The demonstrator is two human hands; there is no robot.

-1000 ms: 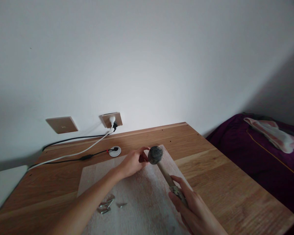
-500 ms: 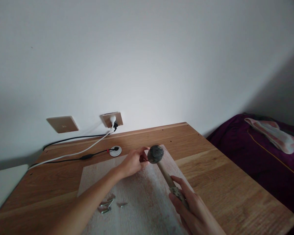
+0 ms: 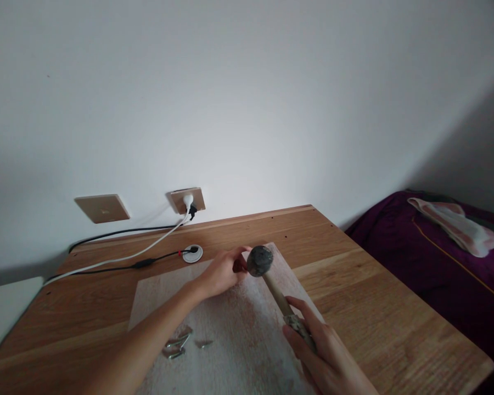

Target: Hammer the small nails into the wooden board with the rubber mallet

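One board (image 3: 239, 334) bears several metal pieces (image 3: 185, 342); right fingers (image 3: 305, 311) clasp one mallet (image 3: 277, 292); whether left fingers (image 3: 240, 252) pinch, I can't tell.

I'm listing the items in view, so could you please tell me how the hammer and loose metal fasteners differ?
The hammer is much larger than the loose metal fasteners. The hammer's head is dark and dull, whereas the fasteners look silvery. The right grip holds the hammer, while the fasteners lie on the pale board. Both look elongated.
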